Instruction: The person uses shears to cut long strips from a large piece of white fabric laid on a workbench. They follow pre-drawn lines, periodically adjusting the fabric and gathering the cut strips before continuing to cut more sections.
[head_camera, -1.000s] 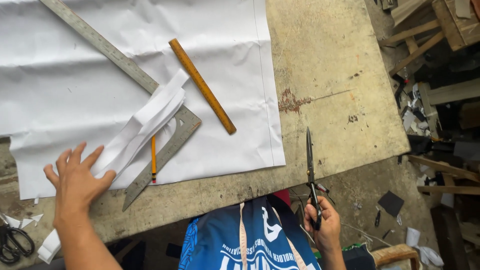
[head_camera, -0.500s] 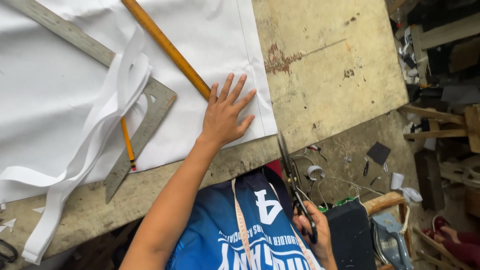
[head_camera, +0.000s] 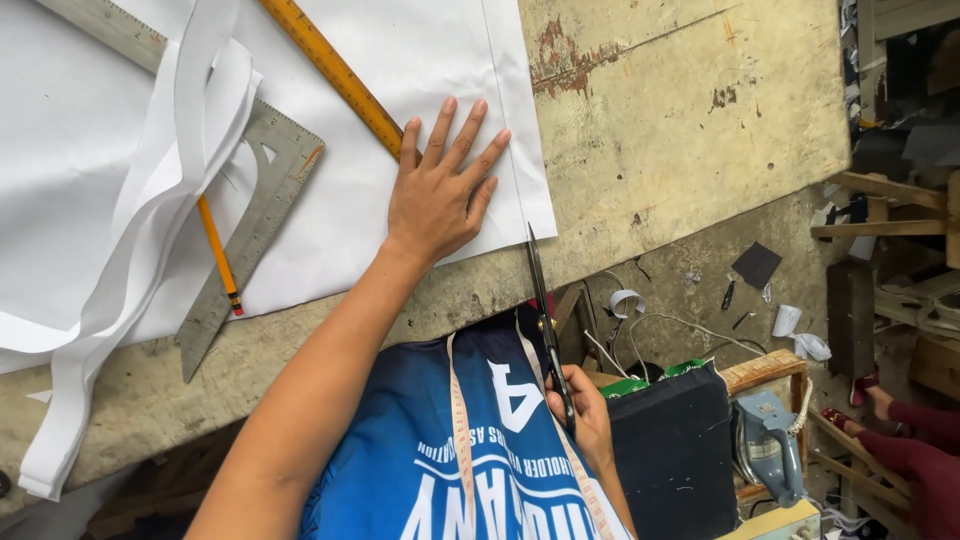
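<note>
My left hand (head_camera: 437, 190) lies flat with fingers spread on a white fabric sheet (head_camera: 380, 130) near its lower right corner, just beside a long orange wooden ruler (head_camera: 335, 72). My right hand (head_camera: 582, 415) grips the handles of long black scissors (head_camera: 543, 305), whose tips reach the fabric's lower edge close to my left hand. A metal set square (head_camera: 250, 225) and an orange pencil (head_camera: 218, 255) rest on the fabric to the left. White cut strips (head_camera: 150, 210) drape over them.
The worn wooden table (head_camera: 680, 120) ends at a front edge near my body. A measuring tape (head_camera: 462, 440) hangs over my blue shirt. A dark stool (head_camera: 675, 450), an iron (head_camera: 768, 445) and scraps sit on the floor at right.
My right hand brought the scissors up until the tips meet the fabric's lower edge. My left hand stays flat on the cloth; the view has shifted closer.
</note>
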